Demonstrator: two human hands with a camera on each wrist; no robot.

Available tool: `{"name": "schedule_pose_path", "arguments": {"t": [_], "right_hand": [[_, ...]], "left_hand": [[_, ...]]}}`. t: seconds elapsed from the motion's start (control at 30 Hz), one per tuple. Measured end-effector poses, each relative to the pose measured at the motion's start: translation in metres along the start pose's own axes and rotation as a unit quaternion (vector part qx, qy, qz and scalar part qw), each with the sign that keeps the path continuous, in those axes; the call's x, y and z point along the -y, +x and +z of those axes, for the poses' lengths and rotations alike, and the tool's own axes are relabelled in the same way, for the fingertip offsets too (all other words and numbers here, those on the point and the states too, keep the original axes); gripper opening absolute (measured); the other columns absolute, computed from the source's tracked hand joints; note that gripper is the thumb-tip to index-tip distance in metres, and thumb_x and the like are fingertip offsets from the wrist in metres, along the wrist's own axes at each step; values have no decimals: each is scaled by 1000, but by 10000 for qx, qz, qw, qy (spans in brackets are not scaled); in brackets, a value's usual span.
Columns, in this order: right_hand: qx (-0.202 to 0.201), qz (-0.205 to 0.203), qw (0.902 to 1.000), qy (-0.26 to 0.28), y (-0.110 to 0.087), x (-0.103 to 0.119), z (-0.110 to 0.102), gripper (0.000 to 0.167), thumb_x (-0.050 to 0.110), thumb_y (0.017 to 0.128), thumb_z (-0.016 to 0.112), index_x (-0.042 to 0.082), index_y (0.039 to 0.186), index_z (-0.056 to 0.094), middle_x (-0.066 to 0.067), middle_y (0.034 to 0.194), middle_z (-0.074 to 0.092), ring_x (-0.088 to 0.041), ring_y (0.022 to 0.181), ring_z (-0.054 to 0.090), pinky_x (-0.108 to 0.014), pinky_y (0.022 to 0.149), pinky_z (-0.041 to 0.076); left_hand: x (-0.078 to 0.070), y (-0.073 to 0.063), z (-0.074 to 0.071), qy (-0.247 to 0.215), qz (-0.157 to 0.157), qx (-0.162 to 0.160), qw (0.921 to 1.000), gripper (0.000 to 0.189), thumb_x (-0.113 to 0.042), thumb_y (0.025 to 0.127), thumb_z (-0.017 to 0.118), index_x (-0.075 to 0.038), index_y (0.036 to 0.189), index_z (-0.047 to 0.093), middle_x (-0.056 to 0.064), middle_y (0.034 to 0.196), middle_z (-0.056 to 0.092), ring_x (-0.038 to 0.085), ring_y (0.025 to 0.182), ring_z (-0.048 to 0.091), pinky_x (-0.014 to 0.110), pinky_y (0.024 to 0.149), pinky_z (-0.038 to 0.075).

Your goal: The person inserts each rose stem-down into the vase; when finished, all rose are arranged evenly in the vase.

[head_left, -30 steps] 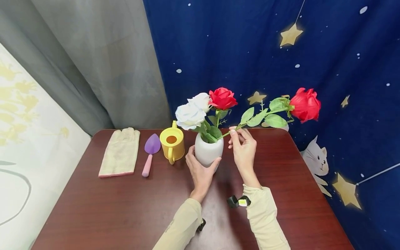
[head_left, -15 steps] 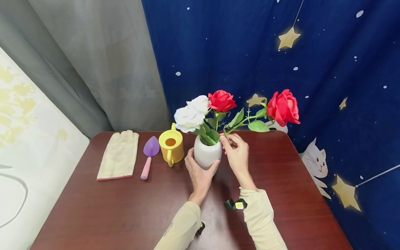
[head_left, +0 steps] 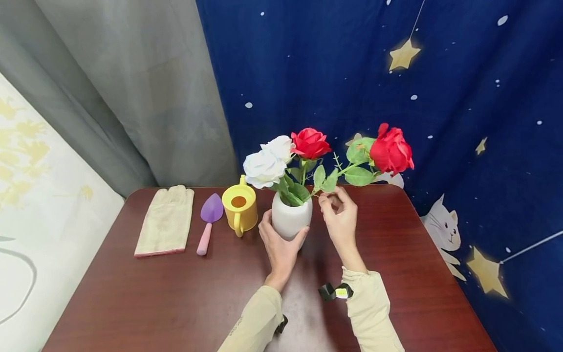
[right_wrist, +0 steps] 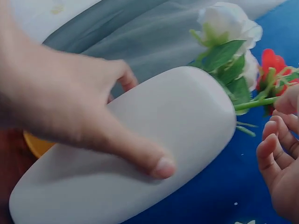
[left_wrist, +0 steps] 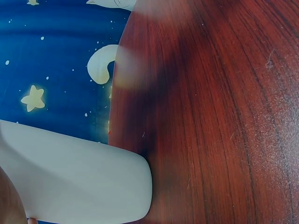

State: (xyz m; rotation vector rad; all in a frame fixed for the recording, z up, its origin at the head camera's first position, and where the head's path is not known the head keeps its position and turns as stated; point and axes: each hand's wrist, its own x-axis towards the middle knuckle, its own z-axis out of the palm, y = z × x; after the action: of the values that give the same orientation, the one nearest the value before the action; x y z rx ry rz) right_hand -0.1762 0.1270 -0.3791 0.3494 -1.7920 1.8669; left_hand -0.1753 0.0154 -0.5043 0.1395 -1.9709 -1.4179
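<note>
In the head view my left hand (head_left: 281, 247) grips the lower body of a white vase (head_left: 291, 215). Its thumb lies across the front of the vase (right_wrist: 154, 126), as the right wrist view shows. Two white roses (head_left: 265, 167) and a red rose (head_left: 310, 143) stand in the vase. A second red rose (head_left: 391, 150) leans far to the right, its green stem (right_wrist: 254, 104) running into the vase mouth. Close to the rim, my right hand (head_left: 340, 220) pinches this stem between thumb and index finger; the other fingers are loosely curled.
Left of the vase stand a yellow watering can (head_left: 246, 210), a purple trowel with a pink handle (head_left: 212, 209) and a cream glove (head_left: 166, 222), all on the brown table (head_left: 184, 303). A blue star-patterned curtain (head_left: 308, 63) hangs behind the table.
The leaning red rose has come left, its stem sinking lower toward the vase. My right hand first moved left to the rim, then slightly right. The left hand keeps its hold.
</note>
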Motion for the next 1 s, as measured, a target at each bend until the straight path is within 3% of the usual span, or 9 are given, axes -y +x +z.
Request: {"name": "schedule_pose_path", "arguments": {"t": [0.27, 0.5, 0.63, 0.87, 1.0], "right_hand": [[124, -308, 9978, 579, 6, -4, -5, 16, -15, 87, 49, -23, 101, 53, -6, 78, 52, -17, 51, 45, -19, 42, 38], [-109, -219, 9986, 468, 10, -17, -6, 15, -5, 87, 59, -15, 98, 59, -3, 61, 53, -13, 47, 44, -21, 41, 37], [-247, -277, 9983, 449, 12, -18, -5, 8, -4, 85, 63, -9, 91, 64, -2, 61, 55, -10, 47, 45, -21, 41, 37], [-295, -215, 9990, 275, 11, -7, -3, 6, -11, 83, 60, -10, 87, 63, 1, 64, 56, -6, 46, 44, -17, 41, 35], [-178, -225, 9985, 475, 9, 5, -1, 18, -17, 80, 57, -2, 88, 63, 2, 60, 54, -5, 45, 43, -16, 43, 35]], "left_hand": [[1, 1, -1, 37, -47, 19, 10000, 94, -47, 60, 84, -14, 133, 36, 5, 123, 41, 18, 116, 37, 36, 98, 32], [0, 1, -1, 43, -38, 33, 10000, 94, -50, 60, 83, -13, 133, 36, 5, 124, 41, 17, 116, 36, 36, 98, 32], [0, 1, -1, 70, -62, 42, 9999, 94, -51, 60, 82, -14, 133, 35, 4, 124, 41, 17, 117, 36, 36, 98, 32], [0, 1, 0, 53, -39, 60, 10000, 94, -50, 60, 83, -13, 133, 35, 5, 124, 41, 18, 117, 36, 37, 98, 32], [-1, 1, 0, 30, -37, 53, 10000, 93, -49, 61, 83, -14, 133, 36, 5, 124, 41, 19, 117, 36, 37, 98, 32]]}}
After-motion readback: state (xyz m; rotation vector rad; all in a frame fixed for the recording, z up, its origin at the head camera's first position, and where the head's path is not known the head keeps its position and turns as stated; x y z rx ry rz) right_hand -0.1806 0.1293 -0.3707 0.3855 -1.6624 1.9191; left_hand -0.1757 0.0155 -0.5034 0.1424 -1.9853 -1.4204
